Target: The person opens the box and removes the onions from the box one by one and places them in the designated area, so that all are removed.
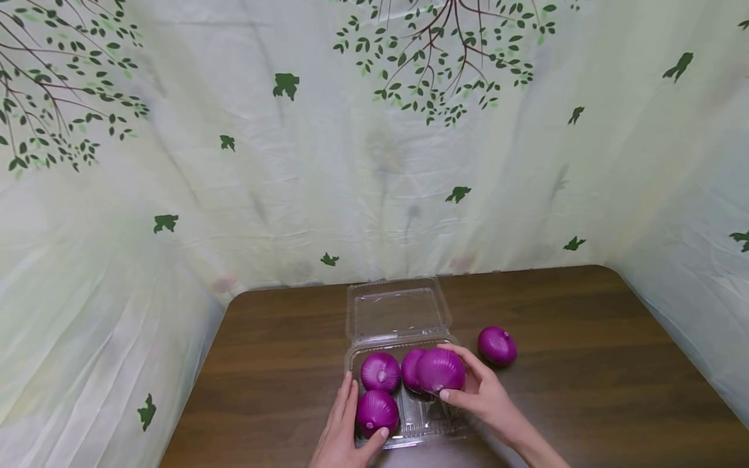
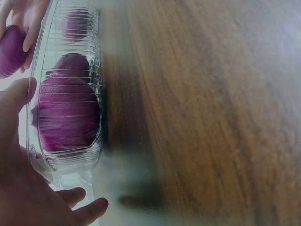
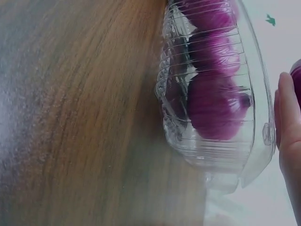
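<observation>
Over clear container (image 1: 417,417), purple onion (image 1: 441,370) gripped by right hand (image 1: 487,398); container steadied, seemingly against sliding, by straight-fingered left hand (image 1: 342,437).

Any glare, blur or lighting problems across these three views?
Head: soft light, red onions reasonably sharp; left wrist: pale glare on the wood-grain table, upper right; right wrist: similar glare at frame left, onions softened behind the ridged clear plastic container.
</observation>
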`<state>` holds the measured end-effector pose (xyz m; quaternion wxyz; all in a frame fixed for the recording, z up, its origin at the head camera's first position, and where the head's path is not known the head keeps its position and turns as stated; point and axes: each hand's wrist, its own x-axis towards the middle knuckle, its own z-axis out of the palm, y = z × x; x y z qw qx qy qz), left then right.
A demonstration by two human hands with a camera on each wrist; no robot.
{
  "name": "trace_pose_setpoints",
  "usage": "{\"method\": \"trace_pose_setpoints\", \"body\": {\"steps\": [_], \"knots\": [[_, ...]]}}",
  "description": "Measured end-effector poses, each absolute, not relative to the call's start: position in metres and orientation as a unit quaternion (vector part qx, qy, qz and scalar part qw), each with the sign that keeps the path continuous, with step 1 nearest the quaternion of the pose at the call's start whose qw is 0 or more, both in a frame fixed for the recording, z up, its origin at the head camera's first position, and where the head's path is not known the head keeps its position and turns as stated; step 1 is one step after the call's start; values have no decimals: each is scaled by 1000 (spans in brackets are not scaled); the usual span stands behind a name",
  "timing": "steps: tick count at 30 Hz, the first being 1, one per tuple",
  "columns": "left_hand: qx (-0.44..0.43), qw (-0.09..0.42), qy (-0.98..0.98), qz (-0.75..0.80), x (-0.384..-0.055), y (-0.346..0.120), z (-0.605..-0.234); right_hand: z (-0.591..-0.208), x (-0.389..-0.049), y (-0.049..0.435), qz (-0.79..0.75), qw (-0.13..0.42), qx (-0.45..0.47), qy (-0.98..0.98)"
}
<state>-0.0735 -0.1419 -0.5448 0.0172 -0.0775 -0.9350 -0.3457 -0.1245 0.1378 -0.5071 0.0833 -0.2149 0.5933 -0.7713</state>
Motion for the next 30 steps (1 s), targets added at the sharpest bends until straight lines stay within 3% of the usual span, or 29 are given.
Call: {"method": "trace_pose_setpoints", "body": {"steps": [22,30], "knots": [[-79,17,-935,-346,-73,-142,-545,-502,-112,155,-886,174,-152,403],[-76,13,-935,-345,-74,-142,-544,-503,-110,163,-901,177,-159,362]]}}
